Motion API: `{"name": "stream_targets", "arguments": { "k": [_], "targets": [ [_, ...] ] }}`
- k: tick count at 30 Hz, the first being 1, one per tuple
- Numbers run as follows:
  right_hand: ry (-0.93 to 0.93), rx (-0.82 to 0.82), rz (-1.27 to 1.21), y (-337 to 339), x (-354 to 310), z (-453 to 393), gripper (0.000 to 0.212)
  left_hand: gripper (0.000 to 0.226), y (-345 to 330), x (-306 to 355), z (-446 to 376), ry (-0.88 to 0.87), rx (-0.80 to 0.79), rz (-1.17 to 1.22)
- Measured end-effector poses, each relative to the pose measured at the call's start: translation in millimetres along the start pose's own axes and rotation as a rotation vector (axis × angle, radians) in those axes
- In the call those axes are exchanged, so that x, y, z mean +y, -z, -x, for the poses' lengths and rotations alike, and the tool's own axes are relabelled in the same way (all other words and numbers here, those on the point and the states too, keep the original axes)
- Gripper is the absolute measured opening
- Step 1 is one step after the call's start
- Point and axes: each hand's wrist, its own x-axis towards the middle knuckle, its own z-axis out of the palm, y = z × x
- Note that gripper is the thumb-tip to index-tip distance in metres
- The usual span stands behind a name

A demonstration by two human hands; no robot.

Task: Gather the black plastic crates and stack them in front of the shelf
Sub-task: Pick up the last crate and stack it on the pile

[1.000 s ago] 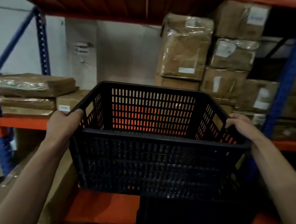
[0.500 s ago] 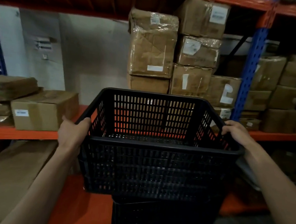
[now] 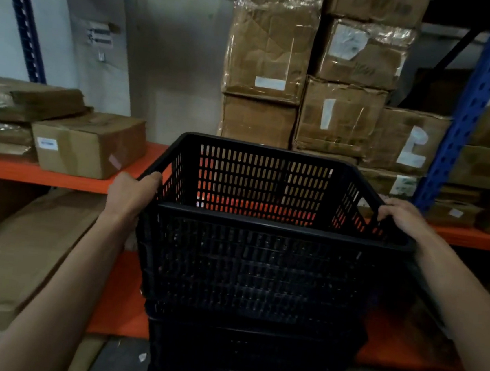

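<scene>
I hold a black slotted plastic crate [image 3: 260, 259] by its rim in front of the orange and blue shelf [image 3: 462, 235]. My left hand [image 3: 129, 193] grips the left rim and my right hand [image 3: 400, 216] grips the right rim. The crate is upright and open at the top, with nothing visible inside. Directly below it stands another black crate [image 3: 246, 360] on the floor; the held crate's base meets or sits just inside that one's top. Whether it rests fully in it I cannot tell.
Taped cardboard boxes [image 3: 339, 83] are piled on the middle shelf behind the crate. A smaller box [image 3: 87, 144] and flat packages lie at left. A long flat carton [image 3: 18, 261] leans at lower left. A blue upright [image 3: 468, 118] stands at right. Grey floor [image 3: 116, 362] lies below.
The crate has come down onto the lower crate in front of the shelf. My view has shifted left and closer, so the boxes look nearer. Both hands keep their grip on the rim.
</scene>
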Motion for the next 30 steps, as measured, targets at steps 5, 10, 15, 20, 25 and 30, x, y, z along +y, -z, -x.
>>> {"name": "stream_targets", "arguments": {
  "k": [5,10,15,20,25,30],
  "targets": [
    [0.035,-0.089,0.037,-2.4,8.9,-27.8,0.036,0.025,-9.7,4.1,9.0,-0.019,-0.013,-0.133],
    [-0.015,-0.102,-0.001,1.2,13.5,-41.4,0.013,0.046,-12.3,-2.1,10.8,-0.023,-0.011,-0.197],
    [-0.06,-0.126,-0.024,7.2,15.4,-36.1,0.028,0.039,-15.3,-4.3,18.0,-0.042,0.001,-0.212],
    [-0.112,-0.142,0.02,8.2,9.0,-16.4,0.005,0.043,-8.3,-9.8,14.1,-0.029,-0.013,-0.237],
    [-0.105,-0.111,0.016,10.6,12.1,-14.5,0.01,0.04,-9.0,-6.1,17.5,-0.026,-0.039,-0.223],
    [-0.102,-0.114,0.022,14.5,7.5,-21.8,0.009,0.041,-9.2,-4.3,14.1,-0.012,-0.037,-0.203]
  ]
}}
